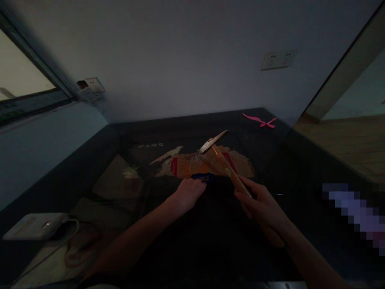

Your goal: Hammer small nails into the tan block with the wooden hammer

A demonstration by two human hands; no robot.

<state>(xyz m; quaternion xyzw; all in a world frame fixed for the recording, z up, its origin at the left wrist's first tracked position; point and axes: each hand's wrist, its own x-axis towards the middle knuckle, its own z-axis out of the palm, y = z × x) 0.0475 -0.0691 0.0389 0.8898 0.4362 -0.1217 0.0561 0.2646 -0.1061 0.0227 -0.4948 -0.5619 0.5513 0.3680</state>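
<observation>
My right hand point(258, 202) is wrapped round the wooden handle of a hammer point(233, 174). The metal head points up and to the left, over an orange and red printed wrapper point(195, 163) lying on the dark table. My left hand point(191, 192) is closed at the wrapper's near edge, against a small blue object point(204, 177). Its fingers wrap round part of that blue object, whose shape is hard to make out in the dim light.
A white device point(36, 226) with a cable lies at the left on the dark table point(180, 124). A pink ribbon-like piece point(263, 122) rests at the far right corner. A wall socket point(278, 60) is above. At the right edge, a pixelated patch hides something.
</observation>
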